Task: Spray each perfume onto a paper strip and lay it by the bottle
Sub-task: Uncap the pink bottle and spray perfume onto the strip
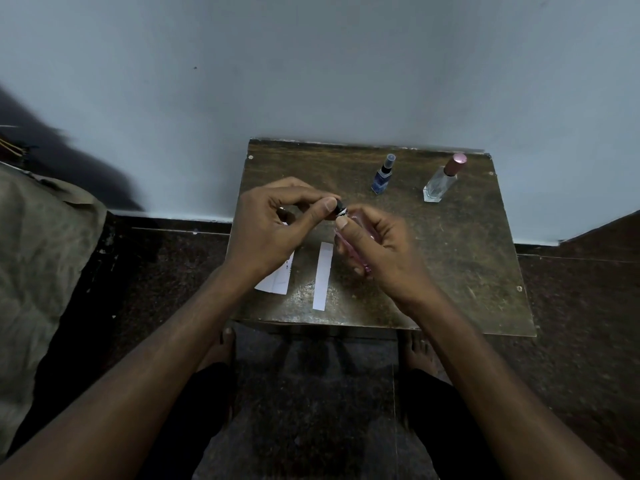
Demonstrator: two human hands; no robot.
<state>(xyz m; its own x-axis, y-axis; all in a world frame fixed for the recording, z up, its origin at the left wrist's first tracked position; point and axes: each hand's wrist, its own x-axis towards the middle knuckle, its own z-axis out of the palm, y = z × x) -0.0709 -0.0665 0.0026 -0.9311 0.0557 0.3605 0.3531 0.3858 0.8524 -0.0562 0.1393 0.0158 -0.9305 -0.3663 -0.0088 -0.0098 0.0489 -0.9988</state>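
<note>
- Right hand [372, 249]: fingers wrapped round the pink perfume bottle [353, 251], held above the surface [450, 258].
- Left hand [273, 226]: fingers pinching its black cap [339, 208].
- Bottle likely slick, breakable glass; best gripped mid-body.
- Paper strip [322, 276]: light, limp; lift by one end.

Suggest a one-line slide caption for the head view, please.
Left hand pinches the black cap of the pink perfume bottle held by right hand.
</note>
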